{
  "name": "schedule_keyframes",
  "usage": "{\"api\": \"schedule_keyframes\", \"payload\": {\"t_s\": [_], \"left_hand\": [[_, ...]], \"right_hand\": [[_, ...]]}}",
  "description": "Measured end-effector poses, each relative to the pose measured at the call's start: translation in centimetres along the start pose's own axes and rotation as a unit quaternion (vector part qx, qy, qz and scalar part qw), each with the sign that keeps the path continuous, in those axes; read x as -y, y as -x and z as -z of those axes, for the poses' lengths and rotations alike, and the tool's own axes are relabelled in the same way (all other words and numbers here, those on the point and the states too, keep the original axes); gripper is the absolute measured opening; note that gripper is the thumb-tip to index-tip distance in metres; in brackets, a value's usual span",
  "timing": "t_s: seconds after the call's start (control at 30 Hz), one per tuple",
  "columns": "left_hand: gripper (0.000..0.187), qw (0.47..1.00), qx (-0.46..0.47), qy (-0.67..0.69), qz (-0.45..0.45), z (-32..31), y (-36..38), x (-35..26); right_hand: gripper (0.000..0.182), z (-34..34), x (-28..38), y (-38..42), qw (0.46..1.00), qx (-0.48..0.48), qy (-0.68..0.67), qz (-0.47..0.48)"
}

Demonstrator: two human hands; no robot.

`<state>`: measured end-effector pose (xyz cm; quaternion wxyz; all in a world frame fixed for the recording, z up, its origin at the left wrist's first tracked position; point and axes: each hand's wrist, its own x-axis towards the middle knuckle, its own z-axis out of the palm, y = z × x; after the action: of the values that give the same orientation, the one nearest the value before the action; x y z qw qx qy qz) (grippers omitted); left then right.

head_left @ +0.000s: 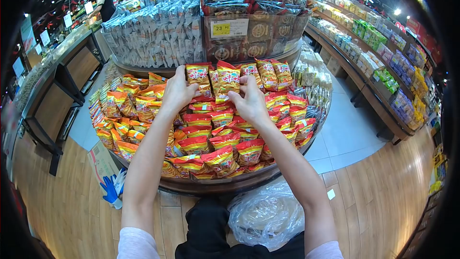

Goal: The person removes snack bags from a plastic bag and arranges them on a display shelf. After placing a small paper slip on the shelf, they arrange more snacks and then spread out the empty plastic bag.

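Observation:
Both my hands reach to the back row of red and yellow snack packets on a round display stand (230, 189). My left hand (178, 90) has its fingers around the left side of an upright packet (199, 77). To its right, my right hand (250, 101) grips another upright packet (227, 80) by its right edge, thumb in front. More upright packets (268, 74) stand right of my right hand. Rows of red-topped packets (223, 159) lie below my hands, and orange-topped packets (125, 104) lie to the left.
Behind the row, clear bins hold white packets (153, 38) and dark packets (258, 31) with a price tag (229, 28). A plastic bag (266, 213) and blue gloves (111, 189) lie low near the stand. Shelves (369, 91) run along the right; a person (104, 5) stands far left.

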<state>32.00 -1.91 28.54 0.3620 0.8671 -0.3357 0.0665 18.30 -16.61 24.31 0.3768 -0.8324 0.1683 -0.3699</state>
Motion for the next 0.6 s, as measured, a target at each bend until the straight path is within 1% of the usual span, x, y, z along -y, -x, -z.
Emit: {"api": "schedule_keyframes", "payload": {"t_s": [0.1,0.13,0.17,0.23,0.27,0.3,0.33,0.37,0.4,0.43,0.47,0.5,0.53,0.6], "left_hand": [[0.062,1.000,0.016,-0.001,0.006,-0.1,-0.1,0.3],[0.062,1.000,0.017,-0.001,0.005,-0.2,-0.1,0.4],[0.061,1.000,0.003,0.004,0.002,-0.4,-0.1,0.5],[0.061,1.000,-0.013,0.009,-0.001,-1.1,-0.1,1.2],[0.061,0.994,-0.097,-0.013,-0.050,-1.8,0.0,1.9],[0.060,0.978,-0.179,-0.034,-0.098,-1.8,0.6,1.4],[0.060,0.979,-0.178,-0.032,-0.098,-1.6,1.1,1.0],[0.053,0.967,-0.210,-0.029,-0.142,-1.3,1.6,0.4],[0.047,0.952,-0.242,-0.026,-0.186,-1.2,2.2,-0.5],[0.047,0.952,-0.242,-0.024,-0.189,-1.6,2.4,-0.8],[0.037,0.965,-0.176,-0.035,-0.190,-2.0,2.7,-1.1],[0.029,0.975,-0.110,-0.048,-0.189,-2.4,2.9,-1.5],[0.027,0.987,-0.058,-0.062,-0.137,-2.5,3.1,-2.2],[0.029,0.987,-0.054,-0.088,-0.124,-3.3,3.0,-2.6]], "right_hand": [[0.043,-0.1,0.3,-0.1,1.000,0.009,0.005,0.002],[0.044,0.3,0.6,0.0,0.999,0.013,-0.035,-0.022],[0.044,0.7,0.7,0.0,0.999,0.012,-0.035,-0.022],[0.041,1.8,1.4,0.0,0.997,0.006,-0.077,-0.004],[0.039,2.5,1.8,0.2,0.998,-0.017,-0.059,0.013],[0.039,2.8,1.7,0.1,0.998,-0.016,-0.058,0.013],[0.040,3.1,1.5,-0.1,0.999,-0.007,-0.043,0.006],[0.040,3.4,1.4,-0.2,1.000,0.000,-0.027,-0.002],[0.039,3.0,1.3,-0.3,0.998,0.011,-0.058,-0.026],[0.039,2.5,0.7,-0.3,0.998,0.008,-0.057,-0.026],[0.037,1.9,-0.1,-0.2,0.998,-0.035,0.033,0.050],[0.036,1.6,0.2,0.1,0.982,-0.076,0.122,0.124],[0.033,1.5,0.4,0.4,0.980,-0.084,0.143,0.111],[0.034,1.6,0.7,0.5,0.980,-0.090,0.136,0.116]]}}
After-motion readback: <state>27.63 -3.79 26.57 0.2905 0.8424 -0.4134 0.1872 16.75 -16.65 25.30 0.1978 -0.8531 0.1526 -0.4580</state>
